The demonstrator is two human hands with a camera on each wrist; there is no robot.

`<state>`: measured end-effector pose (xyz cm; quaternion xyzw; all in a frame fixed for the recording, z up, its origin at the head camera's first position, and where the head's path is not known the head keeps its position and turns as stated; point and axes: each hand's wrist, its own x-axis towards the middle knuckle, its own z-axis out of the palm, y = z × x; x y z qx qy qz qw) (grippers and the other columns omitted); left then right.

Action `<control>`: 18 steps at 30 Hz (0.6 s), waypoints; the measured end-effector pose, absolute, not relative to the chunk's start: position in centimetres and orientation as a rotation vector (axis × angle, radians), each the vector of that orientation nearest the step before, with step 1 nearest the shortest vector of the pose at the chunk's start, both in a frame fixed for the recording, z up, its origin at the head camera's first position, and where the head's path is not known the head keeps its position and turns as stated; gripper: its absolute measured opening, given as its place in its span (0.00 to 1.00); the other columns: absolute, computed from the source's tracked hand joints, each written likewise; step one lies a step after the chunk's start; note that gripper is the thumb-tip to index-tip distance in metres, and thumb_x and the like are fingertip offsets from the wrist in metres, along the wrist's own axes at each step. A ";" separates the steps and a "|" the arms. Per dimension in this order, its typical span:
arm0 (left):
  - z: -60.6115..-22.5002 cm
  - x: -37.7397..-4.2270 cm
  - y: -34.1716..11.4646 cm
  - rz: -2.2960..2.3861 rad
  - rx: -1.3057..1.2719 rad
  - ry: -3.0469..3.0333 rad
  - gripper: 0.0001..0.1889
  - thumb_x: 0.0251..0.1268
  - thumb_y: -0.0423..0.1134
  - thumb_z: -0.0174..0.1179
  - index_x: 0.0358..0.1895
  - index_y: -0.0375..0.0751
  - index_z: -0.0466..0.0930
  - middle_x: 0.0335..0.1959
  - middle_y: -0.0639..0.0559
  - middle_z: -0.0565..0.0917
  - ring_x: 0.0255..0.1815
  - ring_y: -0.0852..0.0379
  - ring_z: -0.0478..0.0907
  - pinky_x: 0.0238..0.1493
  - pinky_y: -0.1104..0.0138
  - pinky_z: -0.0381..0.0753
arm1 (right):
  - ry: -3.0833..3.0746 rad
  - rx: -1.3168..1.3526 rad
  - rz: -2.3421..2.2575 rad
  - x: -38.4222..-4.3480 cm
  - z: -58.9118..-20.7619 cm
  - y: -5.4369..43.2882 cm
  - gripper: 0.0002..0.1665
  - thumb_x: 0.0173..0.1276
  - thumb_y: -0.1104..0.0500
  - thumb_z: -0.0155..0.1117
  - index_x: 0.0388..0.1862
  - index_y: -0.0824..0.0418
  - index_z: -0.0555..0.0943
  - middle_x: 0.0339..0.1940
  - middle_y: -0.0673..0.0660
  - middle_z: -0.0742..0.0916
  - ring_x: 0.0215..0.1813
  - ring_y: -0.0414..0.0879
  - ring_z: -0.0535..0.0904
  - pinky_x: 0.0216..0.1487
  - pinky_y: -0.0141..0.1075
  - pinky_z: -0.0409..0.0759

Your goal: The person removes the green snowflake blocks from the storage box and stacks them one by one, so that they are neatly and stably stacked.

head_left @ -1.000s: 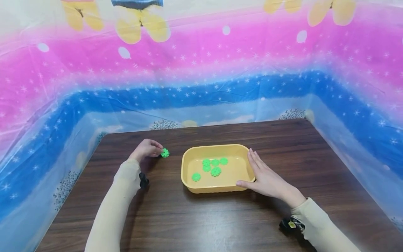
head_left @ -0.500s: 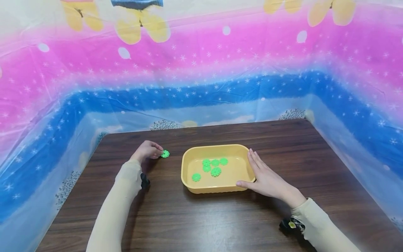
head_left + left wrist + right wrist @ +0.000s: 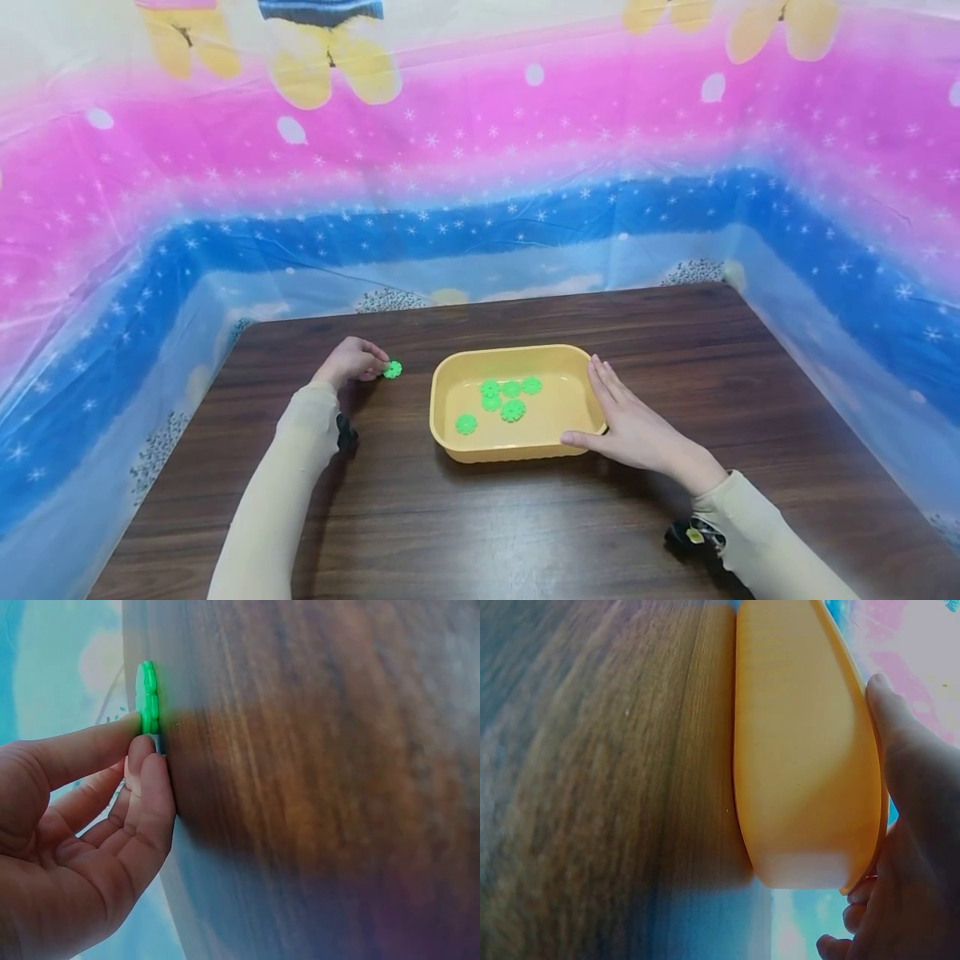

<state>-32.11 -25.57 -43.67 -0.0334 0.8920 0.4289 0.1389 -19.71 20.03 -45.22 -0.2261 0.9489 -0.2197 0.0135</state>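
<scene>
My left hand [image 3: 352, 360], left of the basin, pinches a small green flower-shaped plastic disc [image 3: 393, 369] by its edge, between thumb and fingertips. In the left wrist view the disc [image 3: 148, 697] stands edge-on, close over the tabletop, its layers looking stacked. A shallow yellow plastic basin [image 3: 517, 452] sits near the middle of the table. Several similar green discs [image 3: 513, 411] lie on its floor, some overlapping. Across the basin's right end rests my right hand [image 3: 637, 421], fingers straight along the rim and thumb at the near corner. The right wrist view shows the basin's outer wall [image 3: 802, 742].
The dark wood-grain table [image 3: 480, 533] reaches back to a hanging printed cloth [image 3: 480, 200] in pink and blue. That cloth also runs along both sides. A small black device [image 3: 684, 535] is strapped under the right wrist.
The left hand and its disc have shifted very slightly toward the near side. The right hand and basin have stayed in place, while the head view has tilted a little.
</scene>
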 end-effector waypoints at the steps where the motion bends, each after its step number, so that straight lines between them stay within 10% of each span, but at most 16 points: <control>1: -43.7 -32.1 -25.6 1.240 -0.096 2.581 0.11 0.73 0.32 0.59 0.50 0.26 0.81 0.41 0.43 0.82 0.37 0.54 0.79 0.46 0.60 0.84 | 2.955 -0.704 -0.684 -19.7 -45.2 20.0 0.70 0.64 0.22 0.56 0.82 0.66 0.39 0.83 0.64 0.43 0.83 0.58 0.39 0.77 0.54 0.52; 18: -43.9 -32.1 -25.8 1.251 -0.038 2.587 0.11 0.73 0.32 0.59 0.50 0.25 0.81 0.44 0.40 0.84 0.42 0.52 0.82 0.48 0.59 0.84 | 2.946 -0.696 -0.699 -19.7 -45.2 20.1 0.71 0.63 0.22 0.56 0.82 0.67 0.39 0.83 0.61 0.41 0.83 0.58 0.39 0.77 0.54 0.52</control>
